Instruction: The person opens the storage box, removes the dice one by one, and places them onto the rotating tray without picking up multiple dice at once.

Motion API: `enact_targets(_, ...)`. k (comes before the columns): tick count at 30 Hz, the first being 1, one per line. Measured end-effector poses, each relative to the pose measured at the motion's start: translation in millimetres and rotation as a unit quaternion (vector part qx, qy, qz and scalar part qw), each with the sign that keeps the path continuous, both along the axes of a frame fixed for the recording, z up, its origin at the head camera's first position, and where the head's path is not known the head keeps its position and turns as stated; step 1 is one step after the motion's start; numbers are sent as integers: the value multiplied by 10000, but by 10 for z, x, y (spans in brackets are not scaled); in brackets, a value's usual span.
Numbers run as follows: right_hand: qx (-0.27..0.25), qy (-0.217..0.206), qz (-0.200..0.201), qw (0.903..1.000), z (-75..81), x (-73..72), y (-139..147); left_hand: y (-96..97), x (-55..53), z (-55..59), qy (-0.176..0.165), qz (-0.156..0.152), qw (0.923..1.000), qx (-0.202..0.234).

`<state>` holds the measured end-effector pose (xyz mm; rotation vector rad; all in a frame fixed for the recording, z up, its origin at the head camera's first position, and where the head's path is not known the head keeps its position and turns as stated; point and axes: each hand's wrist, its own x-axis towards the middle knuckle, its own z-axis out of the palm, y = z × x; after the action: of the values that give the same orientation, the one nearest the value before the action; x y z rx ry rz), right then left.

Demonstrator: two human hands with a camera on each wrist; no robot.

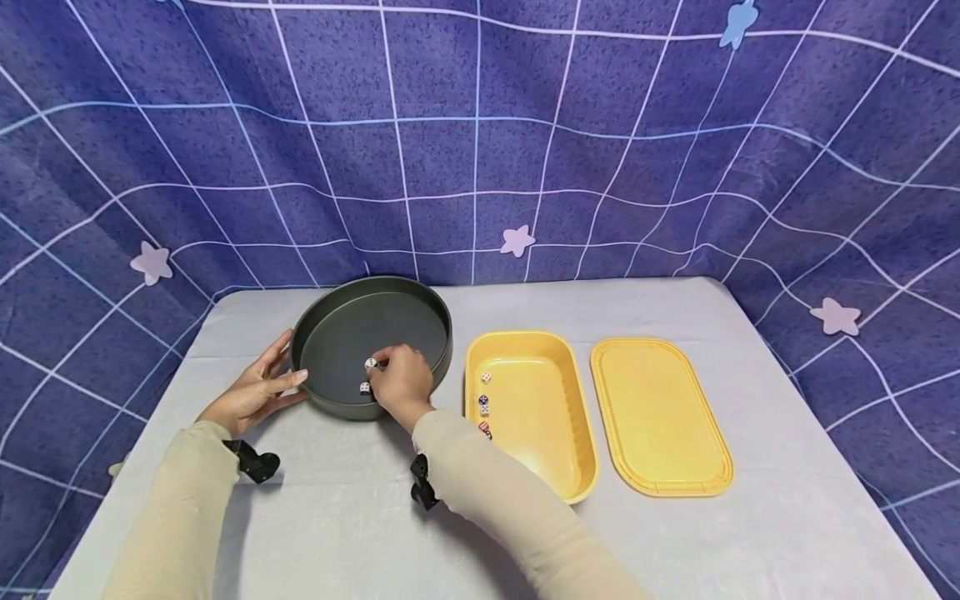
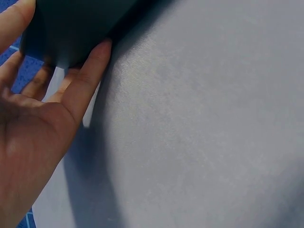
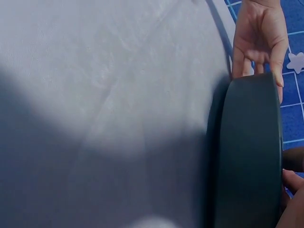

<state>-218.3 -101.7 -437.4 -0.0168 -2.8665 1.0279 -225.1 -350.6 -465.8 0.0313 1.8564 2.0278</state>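
Note:
A dark round pan (image 1: 322, 333) stands on the left of the table. My left hand (image 1: 251, 392) rests against its left side, straight fingers spread along the outer wall and the thumb tip at the rim. Inside the pan, my right hand (image 1: 402, 385) pinches a white die (image 1: 371, 363) with dark pips between thumb and fingertips. Another white die (image 1: 365, 388) lies on the pan floor just below it. In the right wrist view the pan wall (image 3: 249, 156) hides most of the right hand's fingers.
Right of the pan stands a yellow tub (image 1: 551, 367) with several dice along its left side, including a blue die (image 1: 483, 400) and a red die (image 1: 483, 427). My right forearm crosses its near corner. Farther right lies a yellow lid (image 1: 660, 417). A blue curtain (image 1: 600, 150) hangs behind.

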Motion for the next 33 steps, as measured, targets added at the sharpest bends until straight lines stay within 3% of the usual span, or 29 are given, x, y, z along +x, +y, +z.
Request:
enact_targets(7,85,-95,7,9999,22,-1,-16,-2,-1,14,37,-8,10000,12)
enact_targets(11,-590,-278,50,9979,70,-30,9,-5,-2,20,38,-17,10000,31)
enact_targets(15,-1525,-486,179,9869,138,-79,70,-12,5,18,22,8,10000,71)
enact_targets(19,-1949,-661,264,9782,216,-121,154,-14,15,0,33,9,10000,76)
enact_targets(25,-2158,-820,353,9723,387,-157,272,10,7,-38,43,-42,10000,43)
enact_targets(33,-2460,-744,958,9616,716,-156,488,1,4,-32,53,-36,9999,91)
